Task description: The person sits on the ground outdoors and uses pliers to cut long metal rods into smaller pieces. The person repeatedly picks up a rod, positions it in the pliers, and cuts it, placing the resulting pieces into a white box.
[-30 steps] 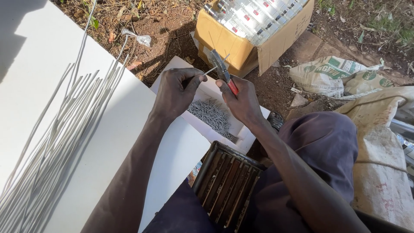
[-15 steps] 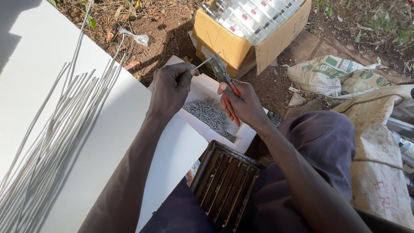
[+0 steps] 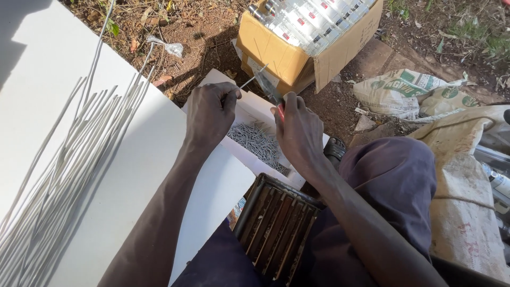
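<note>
White wire (image 3: 248, 82), thin and stiff, is pinched in the left hand (image 3: 211, 109), fist curled tight with the short free end sticking out up-right toward the pliers (image 3: 268, 85). Right hand (image 3: 298, 127) is wrapped around the red handles, squeezed narrow, tool nose meeting the wire tip; can't tell whether the nose has bitten through or is just gripping. Both hands sit directly above the shallow white box (image 3: 249, 109), which holds a heap of short grey wire pieces (image 3: 259, 142). Likely reason for working over it: anything snipped drops straight into the pile instead of the dirt. Holding the wire close to its end keeps it from flexing under the tool. Long white rods (image 3: 64, 175) lie in a loose fan on the white board (image 3: 159, 159) at the person's left, just beside the left forearm, so stock is within reach of the feeding hand. Dark slatted wooden frame (image 3: 276, 228) rests on the lap, between the arms and touching the near edge of the box, parked close but clear of both hands. Cardboard carton (image 3: 287, 56) packed with small clear bottles stands on the ground just beyond the box, not in use. Printed sacks (image 3: 404, 93) lie to the right on bare soil, well apart from the work.
</note>
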